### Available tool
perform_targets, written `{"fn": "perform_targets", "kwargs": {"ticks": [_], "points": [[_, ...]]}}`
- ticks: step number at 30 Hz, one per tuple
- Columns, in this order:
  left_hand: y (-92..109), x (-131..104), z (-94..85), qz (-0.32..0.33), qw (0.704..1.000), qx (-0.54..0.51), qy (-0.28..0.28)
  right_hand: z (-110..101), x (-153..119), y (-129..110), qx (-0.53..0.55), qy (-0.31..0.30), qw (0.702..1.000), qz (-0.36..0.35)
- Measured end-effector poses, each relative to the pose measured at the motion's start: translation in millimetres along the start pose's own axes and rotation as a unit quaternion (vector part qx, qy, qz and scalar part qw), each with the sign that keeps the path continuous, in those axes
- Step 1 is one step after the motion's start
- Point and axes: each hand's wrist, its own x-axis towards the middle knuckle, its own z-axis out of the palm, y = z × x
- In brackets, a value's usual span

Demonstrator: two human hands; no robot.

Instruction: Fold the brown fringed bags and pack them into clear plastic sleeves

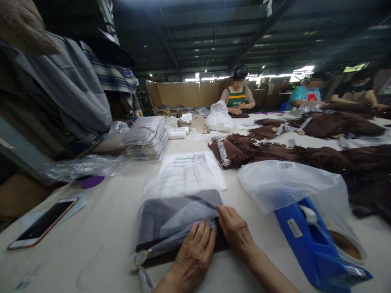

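In front of me on the table lies a folded dark scarf in a clear plastic bag (180, 217), slightly blurred. My left hand (195, 252) presses its closed fingers onto the bag's near edge, gripping the plastic there. At the right edge of the bag, my right hand (235, 230) pinches the film between thumb and fingers. Brown fabric shows under the near side of the bag. White plastic bags printed with dark lines (189, 173) lie just behind it.
To the right stands a blue tape dispenser (305, 244), partly under a translucent bag (293, 183). A phone (44, 221) lies left. Behind are stacked bagged items (146, 138) and brown fringed scarves (275, 152). Several people work across the table, one in a green apron (237, 101).
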Motion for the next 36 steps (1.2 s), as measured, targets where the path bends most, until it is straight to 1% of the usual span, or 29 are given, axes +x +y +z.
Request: {"fn": "perform_targets", "kwargs": {"ticks": [2,6,10,13,15,17,19,22,24,26,29,31,34,36], "points": [[0,0,1.9,-0.011,1.000,0.007,-0.012,-1,1,8,-0.006,-0.008,1.000,0.012],[-4,1,2.2,0.002,0.999,0.022,-0.038,-5,-1,19,-0.001,-0.031,0.999,0.045],[-13,7,3.9,-0.050,0.996,0.031,-0.061,-9,-7,21,0.028,-0.058,0.996,0.065],[-19,11,8.7,-0.079,0.995,0.034,-0.050,-14,-10,21,0.057,-0.080,0.991,0.092],[-21,12,11.4,-0.087,0.994,0.030,-0.051,-18,-9,21,0.078,-0.095,0.985,0.120],[-20,14,13.2,-0.080,0.995,0.024,-0.052,-21,-6,21,0.102,-0.111,0.976,0.155],[-14,17,15.2,-0.066,0.997,0.017,-0.028,-23,-3,21,0.131,-0.129,0.964,0.191],[0,31,22.2,-0.047,0.998,-0.009,0.043,-25,2,23,0.177,-0.150,0.946,0.226],[12,44,29.3,-0.064,0.993,-0.043,0.091,-25,5,25,0.201,-0.158,0.938,0.233],[23,58,36.3,-0.100,0.984,-0.080,0.121,-24,7,28,0.219,-0.164,0.933,0.235],[35,74,43.0,-0.154,0.973,-0.111,0.131,-20,9,34,0.238,-0.176,0.926,0.233],[40,79,45.1,-0.182,0.967,-0.117,0.132,-18,10,38,0.245,-0.179,0.925,0.228],[43,81,46.4,-0.209,0.959,-0.123,0.147,-15,11,44,0.243,-0.173,0.931,0.211],[44,79,46.3,-0.212,0.956,-0.130,0.159,-14,12,48,0.235,-0.164,0.938,0.193]]}}
